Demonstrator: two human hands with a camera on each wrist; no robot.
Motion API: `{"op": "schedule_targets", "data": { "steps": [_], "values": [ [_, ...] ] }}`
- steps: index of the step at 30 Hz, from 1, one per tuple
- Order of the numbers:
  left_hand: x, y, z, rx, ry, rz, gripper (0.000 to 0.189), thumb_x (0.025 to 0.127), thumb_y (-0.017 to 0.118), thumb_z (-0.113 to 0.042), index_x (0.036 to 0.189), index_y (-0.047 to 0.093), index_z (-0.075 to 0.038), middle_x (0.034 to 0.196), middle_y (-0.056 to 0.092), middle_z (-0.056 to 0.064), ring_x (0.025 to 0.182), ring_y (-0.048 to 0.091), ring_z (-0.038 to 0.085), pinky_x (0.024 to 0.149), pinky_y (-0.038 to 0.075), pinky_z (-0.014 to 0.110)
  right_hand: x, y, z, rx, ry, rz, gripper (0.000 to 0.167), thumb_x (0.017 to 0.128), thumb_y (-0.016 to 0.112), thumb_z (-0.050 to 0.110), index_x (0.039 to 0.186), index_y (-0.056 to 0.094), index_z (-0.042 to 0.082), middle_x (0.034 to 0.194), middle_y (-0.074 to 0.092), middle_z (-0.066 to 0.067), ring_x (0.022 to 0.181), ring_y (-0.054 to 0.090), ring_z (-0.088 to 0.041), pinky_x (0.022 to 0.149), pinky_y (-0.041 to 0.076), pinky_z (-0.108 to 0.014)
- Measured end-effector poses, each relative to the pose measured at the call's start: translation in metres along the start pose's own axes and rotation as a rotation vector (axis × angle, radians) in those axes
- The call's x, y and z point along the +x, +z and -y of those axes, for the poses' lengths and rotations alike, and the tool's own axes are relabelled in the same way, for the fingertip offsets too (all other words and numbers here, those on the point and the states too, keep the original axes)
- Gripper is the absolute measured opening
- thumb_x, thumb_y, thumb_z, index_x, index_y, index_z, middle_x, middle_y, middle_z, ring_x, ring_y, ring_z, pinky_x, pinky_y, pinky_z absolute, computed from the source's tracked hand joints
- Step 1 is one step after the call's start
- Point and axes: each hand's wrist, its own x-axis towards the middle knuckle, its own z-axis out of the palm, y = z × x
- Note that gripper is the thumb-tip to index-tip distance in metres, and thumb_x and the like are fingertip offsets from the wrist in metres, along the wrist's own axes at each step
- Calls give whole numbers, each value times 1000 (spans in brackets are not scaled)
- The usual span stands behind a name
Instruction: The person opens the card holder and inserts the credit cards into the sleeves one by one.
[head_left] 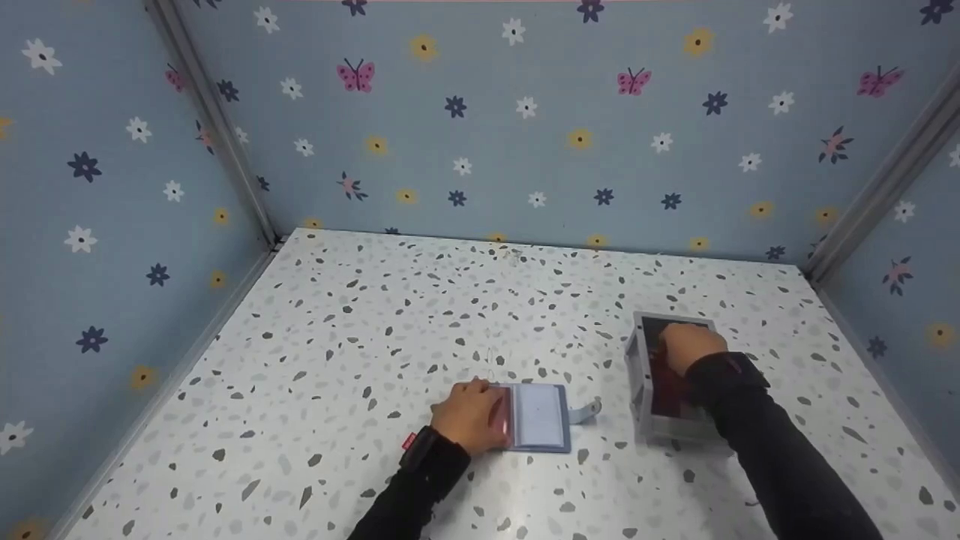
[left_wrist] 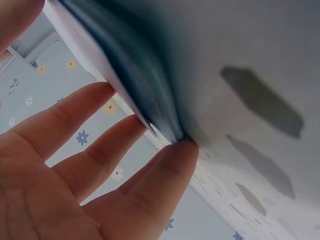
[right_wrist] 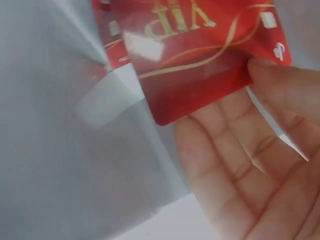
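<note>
Booklet (head_left: 540,420) lies open on the speckled table (head_left: 375,315), its strap (head_left: 587,410) out to the right; my left hand (head_left: 466,416) grips the left side, probably to keep it from sliding. A little farther off, my right hand (head_left: 694,349) is down inside the grey box (head_left: 642,397). The head view hides its grip; the right wrist view shows my thumb (right_wrist: 285,82) and fingers (right_wrist: 205,155) pinching 1 red card (right_wrist: 190,60) at its edge, likely to part it from a 2nd red card (right_wrist: 116,50) behind. Beyond stands the flowered wall (head_left: 510,165).
</note>
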Motion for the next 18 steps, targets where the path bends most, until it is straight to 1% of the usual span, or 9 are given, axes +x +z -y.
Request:
{"op": "schedule_targets", "data": {
  "steps": [3, 5, 8, 11, 14, 16, 18],
  "values": [
    [0, 0, 0, 4, 1, 3, 73, 66, 86, -33, 132, 60, -14, 137, 56, 15, 126, 51, 38, 93, 49, 64, -3, -2, -1, 46, -1, 19, 20, 89, 58, 4, 100, 74, -1, 92, 74, -17, 72, 65, -25, 73, 55, -51],
    [0, 1, 0, 6, 1, 5, 74, 66, 86, -33, 132, 60, -14, 137, 56, 15, 126, 51, 38, 92, 49, 64, -5, -3, -2, 70, -2, 29, 22, 91, 56, 5, 105, 72, -2, 97, 73, -19, 79, 67, -28, 78, 55, -53],
    [0, 1, 1, 7, 2, 5, 73, 66, 86, -33, 132, 60, -14, 136, 57, 15, 126, 51, 38, 91, 49, 64, -9, -6, -3, 115, -1, 13, 23, 92, 54, 5, 106, 69, -5, 98, 71, -22, 83, 67, -33, 79, 54, -55],
    [1, 2, 1, 5, 3, 0, 71, 67, 86, -33, 131, 61, -13, 136, 57, 15, 126, 51, 38, 91, 49, 65, -13, -15, -6, 173, 22, -39, 22, 91, 53, 6, 104, 66, -7, 93, 69, -22, 79, 64, -33, 72, 53, -51],
    [2, 3, 2, 7, 3, -6, 70, 67, 86, -33, 130, 62, -14, 135, 57, 15, 126, 51, 38, 90, 49, 65, -16, -26, -8, 234, 62, -111, 23, 92, 52, 8, 103, 63, -9, 88, 66, -22, 73, 61, -29, 62, 50, -42],
    [2, 3, 2, 9, 1, -8, 70, 67, 86, -33, 130, 62, -14, 136, 57, 15, 126, 51, 38, 91, 49, 64, -18, -35, -8, 272, 82, -157, 23, 93, 51, 9, 102, 62, -9, 84, 65, -21, 69, 58, -27, 56, 46, -35],
    [2, 3, 1, 10, 3, -11, 70, 67, 86, -33, 130, 62, -14, 135, 57, 15, 126, 51, 38, 91, 49, 64, -19, -42, -5, 307, 92, -192, 26, 94, 50, 12, 103, 61, -10, 85, 65, -22, 69, 58, -27, 55, 44, -31]
  ]
}}
